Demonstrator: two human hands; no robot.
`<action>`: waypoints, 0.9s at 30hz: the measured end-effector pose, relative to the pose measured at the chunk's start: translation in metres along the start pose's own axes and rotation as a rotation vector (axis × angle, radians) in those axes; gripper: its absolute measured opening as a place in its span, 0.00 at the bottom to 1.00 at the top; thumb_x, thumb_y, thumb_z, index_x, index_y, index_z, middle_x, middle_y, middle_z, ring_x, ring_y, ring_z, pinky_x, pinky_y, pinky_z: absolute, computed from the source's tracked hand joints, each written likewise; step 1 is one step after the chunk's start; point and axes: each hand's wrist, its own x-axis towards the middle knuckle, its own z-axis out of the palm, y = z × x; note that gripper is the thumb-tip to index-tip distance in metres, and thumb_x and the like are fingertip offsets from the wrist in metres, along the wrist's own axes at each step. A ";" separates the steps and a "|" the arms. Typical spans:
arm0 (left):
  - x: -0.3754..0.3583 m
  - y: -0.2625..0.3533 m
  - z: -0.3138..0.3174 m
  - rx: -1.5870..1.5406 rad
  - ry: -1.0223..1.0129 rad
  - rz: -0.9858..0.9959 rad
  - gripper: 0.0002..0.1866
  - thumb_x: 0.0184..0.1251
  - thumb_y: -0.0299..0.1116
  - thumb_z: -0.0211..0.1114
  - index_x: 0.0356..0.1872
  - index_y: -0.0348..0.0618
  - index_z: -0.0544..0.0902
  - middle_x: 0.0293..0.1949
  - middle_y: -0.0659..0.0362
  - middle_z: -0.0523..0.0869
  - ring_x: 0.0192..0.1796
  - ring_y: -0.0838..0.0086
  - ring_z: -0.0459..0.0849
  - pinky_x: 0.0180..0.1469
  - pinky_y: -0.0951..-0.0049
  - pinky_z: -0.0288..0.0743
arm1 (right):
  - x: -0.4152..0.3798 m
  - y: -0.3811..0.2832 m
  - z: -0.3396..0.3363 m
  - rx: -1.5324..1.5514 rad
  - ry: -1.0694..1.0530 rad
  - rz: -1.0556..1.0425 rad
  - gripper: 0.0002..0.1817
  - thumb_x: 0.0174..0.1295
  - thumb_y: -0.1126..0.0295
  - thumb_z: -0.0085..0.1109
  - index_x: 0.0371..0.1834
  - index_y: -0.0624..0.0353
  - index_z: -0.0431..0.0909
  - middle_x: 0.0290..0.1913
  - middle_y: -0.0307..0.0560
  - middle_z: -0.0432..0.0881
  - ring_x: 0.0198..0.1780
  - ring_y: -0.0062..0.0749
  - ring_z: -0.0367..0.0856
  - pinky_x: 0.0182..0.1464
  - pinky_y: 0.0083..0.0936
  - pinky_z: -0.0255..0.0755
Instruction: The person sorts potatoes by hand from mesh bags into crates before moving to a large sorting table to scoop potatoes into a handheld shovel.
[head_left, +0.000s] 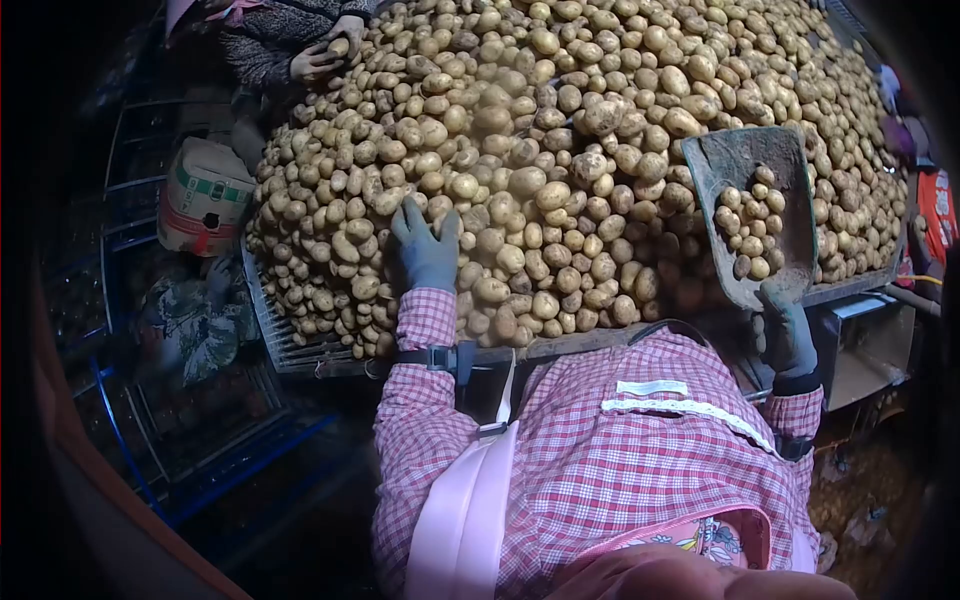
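Note:
A huge heap of yellow-brown potatoes (560,110) fills a wide table. My left hand (424,248), in a grey glove, lies flat on the potatoes near the front edge, fingers spread, holding nothing. My right hand (788,335), also gloved, grips the handle of a flat metal scoop (752,200) that carries several small potatoes and is tilted up against the right side of the heap. My sleeves and apron are pink check.
Another person's hands (325,55) hold a potato at the heap's far left. A wire grate (285,345) edges the table at the front left. A white sack (205,195) stands left of it, blue metal frames (150,470) below, a metal box (865,340) at right.

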 end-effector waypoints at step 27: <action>-0.008 0.344 0.189 -0.762 -0.380 0.204 0.51 0.68 0.62 0.74 0.85 0.53 0.62 0.87 0.44 0.51 0.85 0.47 0.58 0.84 0.57 0.60 | 0.004 0.005 -0.062 0.012 -0.015 -0.103 0.16 0.76 0.51 0.65 0.49 0.51 0.83 0.20 0.37 0.80 0.14 0.22 0.74 0.16 0.20 0.65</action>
